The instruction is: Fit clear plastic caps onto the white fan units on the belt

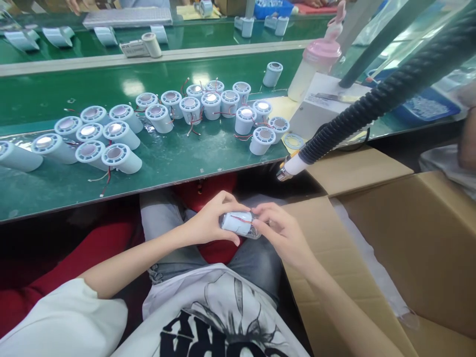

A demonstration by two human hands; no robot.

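Over my lap, below the bench edge, both hands hold one white cylindrical lamp housing (238,222) with a thin red wire across it and a clear end. My left hand (208,220) wraps round its left end, fingers curled. My right hand (280,228) pinches its right end with fingers closed. Several more white cylindrical housings (115,134) with shiny round faces and red wires lie and stand on the green bench (178,158).
A black ribbed hose (375,99) with a white nozzle hangs over the bench's right end. An open cardboard box (409,238) stands at my right. A pink-capped bottle (316,64) and a white machine (327,104) sit behind. Another person's arm is at the far right edge.
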